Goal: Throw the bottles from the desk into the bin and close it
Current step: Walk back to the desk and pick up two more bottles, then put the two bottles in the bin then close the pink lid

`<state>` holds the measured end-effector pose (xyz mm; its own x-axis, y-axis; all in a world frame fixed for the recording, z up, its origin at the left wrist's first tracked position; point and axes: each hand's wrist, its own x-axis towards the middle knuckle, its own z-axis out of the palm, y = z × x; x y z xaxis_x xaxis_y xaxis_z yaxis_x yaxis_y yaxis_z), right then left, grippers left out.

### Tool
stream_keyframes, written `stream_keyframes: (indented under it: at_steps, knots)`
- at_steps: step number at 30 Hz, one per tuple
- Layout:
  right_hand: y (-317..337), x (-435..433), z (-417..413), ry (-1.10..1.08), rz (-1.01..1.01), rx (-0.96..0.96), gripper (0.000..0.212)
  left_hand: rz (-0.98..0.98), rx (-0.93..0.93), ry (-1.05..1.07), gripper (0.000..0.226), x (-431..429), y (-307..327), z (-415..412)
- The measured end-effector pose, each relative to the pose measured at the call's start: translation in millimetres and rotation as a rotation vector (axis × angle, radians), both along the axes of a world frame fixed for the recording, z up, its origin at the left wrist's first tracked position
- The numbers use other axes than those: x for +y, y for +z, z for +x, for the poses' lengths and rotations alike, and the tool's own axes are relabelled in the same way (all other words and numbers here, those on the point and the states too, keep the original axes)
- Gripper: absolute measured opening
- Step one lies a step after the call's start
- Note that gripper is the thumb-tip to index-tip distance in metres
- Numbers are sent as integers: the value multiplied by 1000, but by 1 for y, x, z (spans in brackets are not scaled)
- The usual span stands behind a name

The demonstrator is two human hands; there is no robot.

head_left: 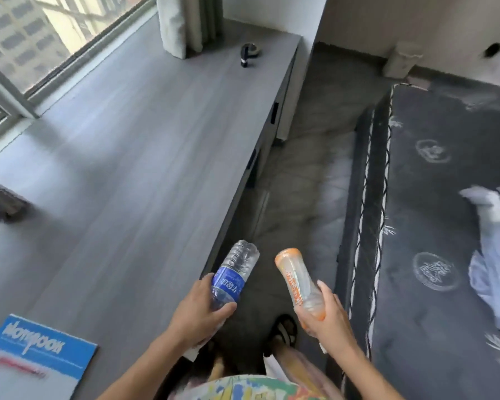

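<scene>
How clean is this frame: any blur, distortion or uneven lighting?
Head view: wide-angle bending along the window frame; daylight brightens the desk near it; blue booklet and white cloth smeared; both bottles, blue-label and orange-label, fairly sharp.

Clear bottle (237,277) with blue label, centre; clear bottle (299,281) with orange label and orange ends, beside it. Grey wood-grain tabletop (122,157), left. Blue booklet (42,346) with white lettering, lower left. Dark grey mattress (445,197) with white emblems, right.
</scene>
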<state>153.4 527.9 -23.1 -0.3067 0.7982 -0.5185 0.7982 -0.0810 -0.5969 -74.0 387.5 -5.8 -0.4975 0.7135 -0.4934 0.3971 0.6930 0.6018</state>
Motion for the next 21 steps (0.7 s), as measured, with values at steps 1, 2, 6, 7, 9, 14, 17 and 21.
stream_keyframes:
  at_steps: [1,2,6,7,9,14,17,21]
  knots:
    - [-4,8,16,-39,-6,-33,83,-12,16,-39,74,15,-1,7]
    - [-9,17,35,-77,-21,-66,82,-25,34,-75,76,32,-1,16]
    - [-25,40,103,-154,-106,-221,74,-79,77,-149,69,85,-10,45]
    - [-28,46,119,-170,-126,-248,72,-98,85,-160,67,96,-14,52]
    - [-35,57,150,-194,-161,-275,67,-136,102,-183,65,118,-21,66]
    - [-48,75,200,-229,-282,-347,72,-246,148,-245,69,149,-41,80]
    - [-55,87,206,-239,-338,-359,66,-330,108,-202,68,165,-50,77]
    - [-63,120,190,-183,-371,-393,58,-425,94,-174,56,186,-63,64]
